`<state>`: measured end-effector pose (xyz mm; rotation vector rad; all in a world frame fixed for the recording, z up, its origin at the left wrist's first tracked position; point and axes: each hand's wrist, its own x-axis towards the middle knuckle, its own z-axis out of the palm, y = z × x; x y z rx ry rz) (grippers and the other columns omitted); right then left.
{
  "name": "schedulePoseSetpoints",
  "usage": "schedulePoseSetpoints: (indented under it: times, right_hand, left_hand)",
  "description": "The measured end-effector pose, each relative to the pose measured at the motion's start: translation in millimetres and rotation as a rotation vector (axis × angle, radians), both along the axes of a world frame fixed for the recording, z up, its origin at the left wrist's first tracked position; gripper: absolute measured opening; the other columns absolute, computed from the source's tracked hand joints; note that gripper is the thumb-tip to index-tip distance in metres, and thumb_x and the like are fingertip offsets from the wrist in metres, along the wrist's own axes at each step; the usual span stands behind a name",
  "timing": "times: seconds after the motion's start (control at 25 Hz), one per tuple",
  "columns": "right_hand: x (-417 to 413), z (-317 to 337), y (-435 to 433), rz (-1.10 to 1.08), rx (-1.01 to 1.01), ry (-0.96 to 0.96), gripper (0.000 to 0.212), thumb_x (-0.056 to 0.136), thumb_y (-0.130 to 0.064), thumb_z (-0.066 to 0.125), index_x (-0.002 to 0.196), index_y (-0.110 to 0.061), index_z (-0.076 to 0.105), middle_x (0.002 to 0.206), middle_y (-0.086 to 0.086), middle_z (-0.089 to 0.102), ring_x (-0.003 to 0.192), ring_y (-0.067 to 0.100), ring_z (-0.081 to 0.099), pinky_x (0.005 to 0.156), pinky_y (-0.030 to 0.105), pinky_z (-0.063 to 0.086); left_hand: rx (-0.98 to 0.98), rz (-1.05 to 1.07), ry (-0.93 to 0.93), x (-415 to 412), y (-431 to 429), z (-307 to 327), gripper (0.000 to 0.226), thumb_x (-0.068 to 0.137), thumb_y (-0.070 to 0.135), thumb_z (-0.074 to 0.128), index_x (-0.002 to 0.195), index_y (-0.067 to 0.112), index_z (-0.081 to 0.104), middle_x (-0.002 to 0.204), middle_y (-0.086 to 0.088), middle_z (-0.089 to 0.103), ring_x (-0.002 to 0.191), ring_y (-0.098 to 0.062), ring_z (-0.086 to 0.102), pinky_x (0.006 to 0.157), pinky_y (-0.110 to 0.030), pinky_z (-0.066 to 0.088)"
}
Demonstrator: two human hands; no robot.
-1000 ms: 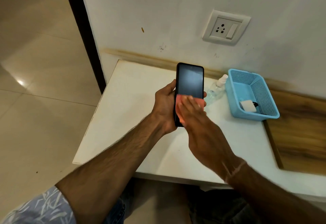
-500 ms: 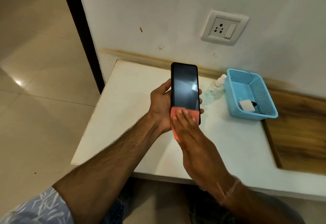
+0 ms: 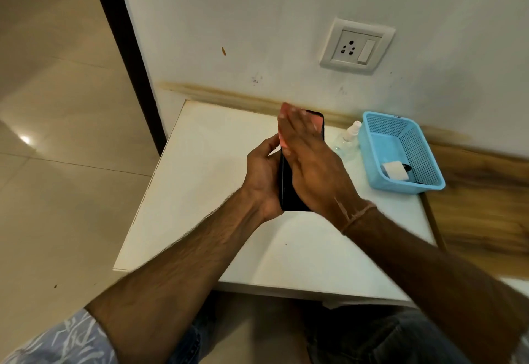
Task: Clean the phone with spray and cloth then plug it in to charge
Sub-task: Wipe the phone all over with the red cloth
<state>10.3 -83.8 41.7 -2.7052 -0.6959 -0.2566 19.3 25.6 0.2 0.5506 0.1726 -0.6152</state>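
Under right hand (image 3: 313,163), cloth (image 3: 285,143) on phone (image 3: 288,187)

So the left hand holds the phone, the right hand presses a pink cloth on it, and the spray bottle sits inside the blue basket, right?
Not quite. The head view shows the spray bottle on the table beside the blue basket, outside it. The left hand does hold the phone and the right hand presses the pink cloth on it.
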Motion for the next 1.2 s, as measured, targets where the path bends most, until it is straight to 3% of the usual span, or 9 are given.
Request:
schedulePoseSetpoints:
  times: [0.16,0.28,0.44,0.6,0.72,0.8,0.92,1.08,1.2]
  right_hand:
    - [-86.5,-39.0,-14.7,0.073,-0.120,-0.050,0.054,0.095,-0.007,0.043,0.147,-0.006,0.028,0.155,0.007,0.022,0.145,0.024,0.017,0.116,0.045,0.023]
    - [-103.8,-43.1,-24.1,0.116,-0.189,-0.062,0.046,0.098,-0.013,0.034,0.143,-0.003,0.033,0.152,0.012,0.028,0.140,0.031,0.030,0.116,0.045,0.010]
    - [-38.9,-3.5,-5.1,0.017,-0.004,0.021,0.048,0.101,-0.010,0.038,0.147,-0.006,0.027,0.157,0.008,0.019,0.146,0.020,0.013,0.119,0.037,0.016]
    - [23.2,18.6,11.5,-0.079,0.036,0.074,0.049,0.104,-0.018,0.031,0.151,-0.015,0.017,0.160,0.001,0.010,0.147,0.012,0.003,0.119,0.035,0.014]
    - [-12.1,-0.9,8.6,-0.013,0.049,0.037,0.047,0.103,-0.015,0.035,0.149,-0.011,0.025,0.158,0.003,0.016,0.147,0.014,0.007,0.119,0.038,0.017]
    - [-59.2,-22.6,1.2,0.027,0.007,0.006,0.048,0.101,-0.017,0.037,0.147,-0.008,0.028,0.156,0.003,0.020,0.146,0.017,0.011,0.118,0.041,0.022]
    - [-103.5,-44.7,-10.5,0.038,-0.104,-0.014,0.049,0.101,-0.025,0.028,0.146,-0.006,0.029,0.155,0.006,0.024,0.144,0.023,0.021,0.117,0.043,0.017]
    - [-64.8,-23.5,-7.4,0.074,-0.063,-0.023,0.047,0.100,-0.016,0.037,0.145,-0.004,0.032,0.153,0.009,0.027,0.144,0.025,0.022,0.117,0.039,0.021]
    - [-0.7,4.4,6.0,-0.019,0.002,0.021,0.048,0.104,-0.017,0.032,0.150,-0.010,0.022,0.158,0.004,0.016,0.147,0.016,0.008,0.120,0.033,0.013]
  left_hand:
    - [-0.099,0.002,-0.019,2.9,2.7,-1.4,0.073,0.095,0.054,0.040,0.145,0.002,0.049,0.132,-0.019,0.055,0.104,-0.036,0.058,0.112,-0.057,0.035]
    - [-0.103,-0.003,-0.015,3.4,2.7,-2.8,0.072,0.095,0.056,0.041,0.144,0.004,0.051,0.130,-0.020,0.057,0.107,-0.037,0.057,0.109,-0.059,0.038]
    - [-0.037,0.003,-0.017,2.8,-0.9,-0.8,0.067,0.093,0.056,0.046,0.136,0.008,0.061,0.136,-0.016,0.062,0.126,-0.037,0.058,0.116,-0.051,0.035]
    - [0.001,0.028,0.017,1.6,-1.0,-2.3,0.056,0.093,0.055,0.048,0.125,0.015,0.071,0.130,-0.012,0.068,0.122,-0.033,0.064,0.106,-0.052,0.046]
    - [-0.054,0.029,0.000,2.3,3.6,-1.3,0.063,0.093,0.053,0.044,0.132,0.008,0.065,0.131,-0.012,0.066,0.115,-0.034,0.066,0.098,-0.046,0.051]
    - [-0.100,0.031,-0.014,4.0,5.6,-1.6,0.070,0.094,0.052,0.041,0.136,-0.001,0.058,0.129,-0.018,0.059,0.107,-0.035,0.061,0.104,-0.051,0.044]
    - [-0.110,0.039,-0.003,4.7,6.3,-3.3,0.067,0.095,0.055,0.038,0.127,0.001,0.063,0.126,-0.020,0.059,0.099,-0.036,0.061,0.106,-0.057,0.042]
    - [-0.079,0.050,-0.004,8.2,6.4,-3.9,0.070,0.095,0.056,0.040,0.134,0.001,0.060,0.129,-0.019,0.061,0.109,-0.036,0.061,0.112,-0.053,0.038]
    - [-0.009,0.054,0.005,7.9,6.1,-3.3,0.058,0.094,0.056,0.046,0.122,0.013,0.073,0.129,-0.012,0.069,0.116,-0.031,0.067,0.104,-0.044,0.050]
